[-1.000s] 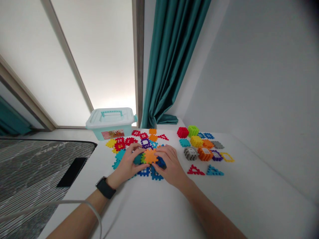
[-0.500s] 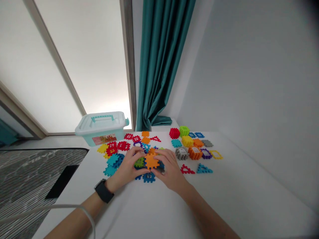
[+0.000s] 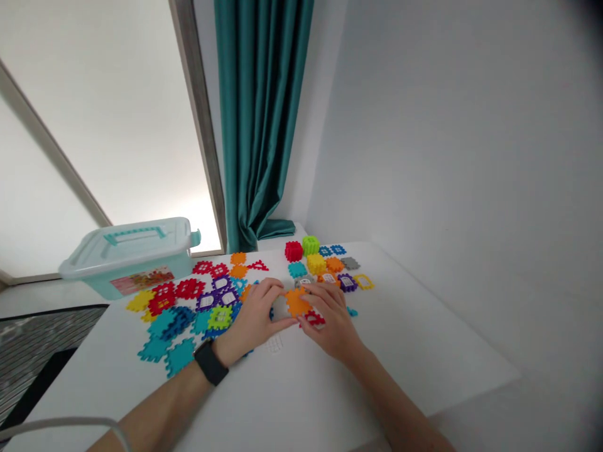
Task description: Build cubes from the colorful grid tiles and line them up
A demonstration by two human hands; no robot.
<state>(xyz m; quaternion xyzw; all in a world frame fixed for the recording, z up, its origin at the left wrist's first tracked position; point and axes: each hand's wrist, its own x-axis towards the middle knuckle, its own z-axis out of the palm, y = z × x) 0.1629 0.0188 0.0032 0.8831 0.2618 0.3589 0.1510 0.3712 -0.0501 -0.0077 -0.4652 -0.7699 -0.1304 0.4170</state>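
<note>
While the white tabletop (image 3: 301, 402) filled the foreground, a lidded turquoise storage box (image 3: 103, 277) stood at the far left, its pictorial front label (image 3: 142, 280) too small to read. The right hand (image 3: 332, 320) held a narrow grip, thumb opposing fingertips, on an orange notched tile (image 3: 296, 302); the left hand (image 3: 254, 317), half curled, bordered the tile's left side, contact indeterminable. Roughly square, without an evident long axis, the tile lay between both hands, nearer the right; clearance above the tabletop could not be judged.
</note>
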